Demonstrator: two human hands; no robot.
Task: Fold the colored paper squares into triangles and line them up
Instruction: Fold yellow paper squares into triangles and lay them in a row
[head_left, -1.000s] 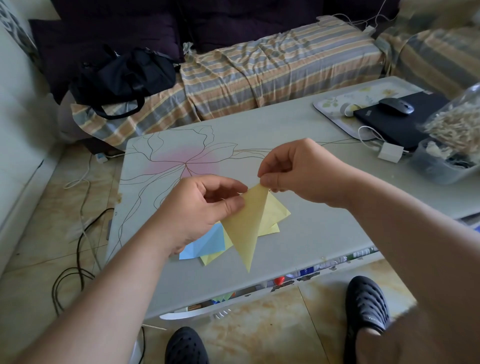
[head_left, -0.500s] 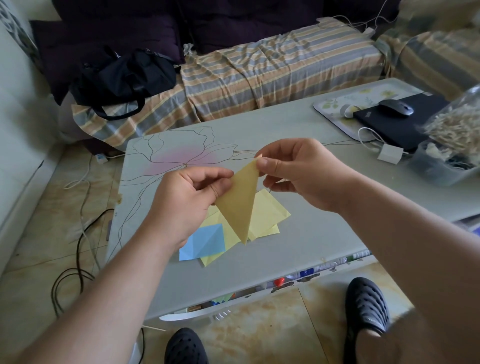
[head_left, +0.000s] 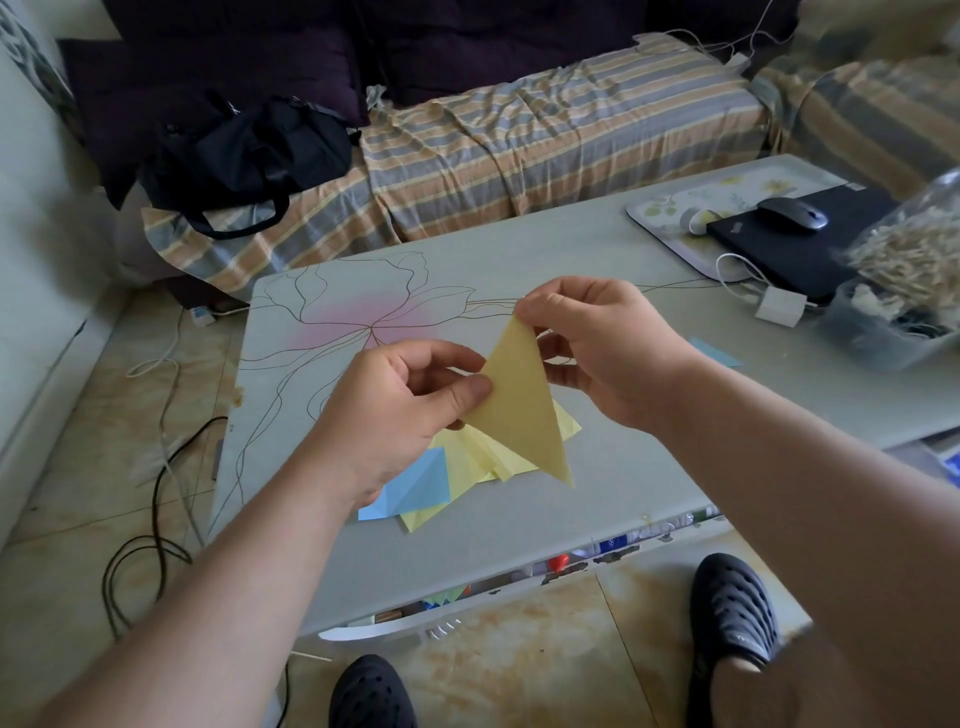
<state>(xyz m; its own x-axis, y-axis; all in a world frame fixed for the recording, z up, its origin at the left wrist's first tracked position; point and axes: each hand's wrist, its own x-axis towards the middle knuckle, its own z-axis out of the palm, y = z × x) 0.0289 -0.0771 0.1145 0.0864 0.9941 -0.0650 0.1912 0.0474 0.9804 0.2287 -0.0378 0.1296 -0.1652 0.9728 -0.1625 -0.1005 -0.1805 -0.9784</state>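
Note:
A yellow paper folded into a triangle (head_left: 522, 410) hangs in the air above the table. My left hand (head_left: 400, 410) pinches its left corner between thumb and fingers. My right hand (head_left: 597, 343) pinches its top corner. Its long point hangs down to the right. Under it on the table lies a pile of yellow papers (head_left: 483, 454), and a blue paper (head_left: 415, 488) sticks out at the pile's left. Another blue paper (head_left: 714, 352) lies flat past my right forearm.
The grey table (head_left: 597, 493) has a flower drawing at its left end. At the right stand a tray (head_left: 675, 202), a black laptop with a mouse (head_left: 792, 213), a white charger (head_left: 779, 306) and a plastic tub (head_left: 883, 332). A striped sofa with a black bag (head_left: 249, 150) lies behind.
The yellow triangle has been lifted higher off the pile and turned, so its broad face shows and its long point swings to the right. Both hands keep their hold.

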